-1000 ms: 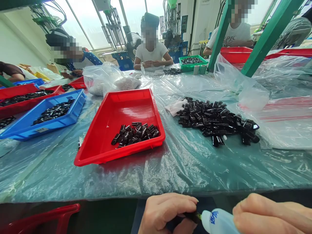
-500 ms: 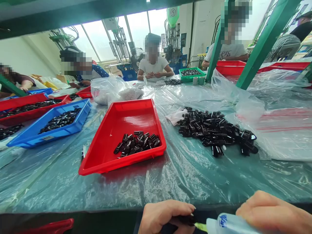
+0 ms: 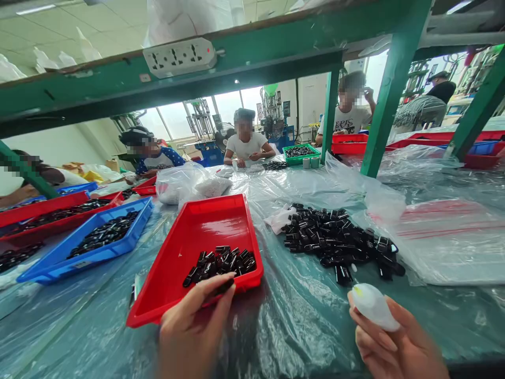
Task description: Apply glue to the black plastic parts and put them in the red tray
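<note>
My left hand (image 3: 197, 321) pinches a small black plastic piece (image 3: 225, 287) between thumb and fingers, over the near rim of a red tray (image 3: 175, 250). Inside that tray, glossy black pieces (image 3: 219, 263) lie heaped toward the near right corner. My right hand (image 3: 400, 342) is wrapped around a white squeeze bottle (image 3: 375, 307) with a yellowish nozzle, which points up and to the left. Just beyond the bottle, a larger pile of black pieces (image 3: 335, 237) sits loose on the plastic-covered table. My fingers hide part of the held piece.
A blue tray (image 3: 39, 272) of black parts stands on the left. Green posts (image 3: 389, 105) and a beam with a power strip (image 3: 179, 57) frame the table. Clear plastic bags (image 3: 453, 242) lie at right. Several people sit across the table, including one in a white shirt (image 3: 245, 147).
My left hand has moved from the table's front edge up and left to the red tray with the black piece. The right hand has tilted the bottle upward, away from the piece. The view has tipped up.
</note>
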The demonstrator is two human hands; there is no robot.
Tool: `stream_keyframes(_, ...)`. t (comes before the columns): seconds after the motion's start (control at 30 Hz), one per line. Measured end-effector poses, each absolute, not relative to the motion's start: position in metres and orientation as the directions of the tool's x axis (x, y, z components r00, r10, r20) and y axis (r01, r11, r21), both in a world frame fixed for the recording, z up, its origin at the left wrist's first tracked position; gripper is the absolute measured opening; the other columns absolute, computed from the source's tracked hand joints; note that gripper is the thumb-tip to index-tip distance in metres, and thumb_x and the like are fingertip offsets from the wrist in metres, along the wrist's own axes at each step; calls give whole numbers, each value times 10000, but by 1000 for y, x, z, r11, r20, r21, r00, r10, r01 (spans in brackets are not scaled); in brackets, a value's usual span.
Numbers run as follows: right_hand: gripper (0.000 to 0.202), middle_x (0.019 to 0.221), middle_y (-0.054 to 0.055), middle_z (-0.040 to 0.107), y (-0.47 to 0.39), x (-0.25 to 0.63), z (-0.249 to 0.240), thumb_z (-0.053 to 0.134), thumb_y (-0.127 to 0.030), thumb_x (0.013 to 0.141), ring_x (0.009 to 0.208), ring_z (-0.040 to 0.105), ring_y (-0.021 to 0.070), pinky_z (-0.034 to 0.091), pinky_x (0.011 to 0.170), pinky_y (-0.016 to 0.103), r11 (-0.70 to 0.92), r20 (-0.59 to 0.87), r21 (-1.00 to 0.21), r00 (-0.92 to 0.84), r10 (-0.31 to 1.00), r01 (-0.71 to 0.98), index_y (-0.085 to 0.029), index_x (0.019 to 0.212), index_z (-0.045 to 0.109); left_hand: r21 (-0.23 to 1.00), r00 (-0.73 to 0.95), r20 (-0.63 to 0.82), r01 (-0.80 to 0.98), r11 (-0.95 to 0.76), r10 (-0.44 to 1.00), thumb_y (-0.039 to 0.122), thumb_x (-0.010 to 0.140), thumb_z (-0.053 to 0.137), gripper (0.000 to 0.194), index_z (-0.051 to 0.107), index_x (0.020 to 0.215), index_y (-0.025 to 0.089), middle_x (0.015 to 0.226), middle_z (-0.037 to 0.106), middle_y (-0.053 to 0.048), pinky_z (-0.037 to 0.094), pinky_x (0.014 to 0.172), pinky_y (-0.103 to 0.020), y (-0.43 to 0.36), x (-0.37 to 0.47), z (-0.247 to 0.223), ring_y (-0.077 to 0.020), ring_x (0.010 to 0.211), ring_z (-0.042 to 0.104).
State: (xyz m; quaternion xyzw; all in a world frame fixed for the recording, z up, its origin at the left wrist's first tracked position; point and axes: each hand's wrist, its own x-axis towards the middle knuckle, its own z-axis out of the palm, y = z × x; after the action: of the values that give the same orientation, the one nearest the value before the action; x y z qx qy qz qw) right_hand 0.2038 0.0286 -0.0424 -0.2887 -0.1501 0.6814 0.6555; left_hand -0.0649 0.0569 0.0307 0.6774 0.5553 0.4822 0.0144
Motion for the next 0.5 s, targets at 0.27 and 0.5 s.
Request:
stream_keyframes(0.27,378,498,-66,377,36,204,-46,755,-478,709,402,225,27,326,387,169,-101,-142,-472,-38,989,-876,-131,850,703,300,82,405,929,-217,911,267,827,551,180,709,868,194,728,770,-11,503,556,-257,118,-86,59,-201,620,710)
stream_keyframes(0.5,376,490,-66,381,35,205,-51,756,-495,705,405,245,38,336,406,190,-128,-153,-454,-64,986,-882,-137,793,680,98,195,247,970,-224,949,163,873,508,217,713,940,182,863,767,-86,480,640,-322,121,-47,66,-289,818,709)
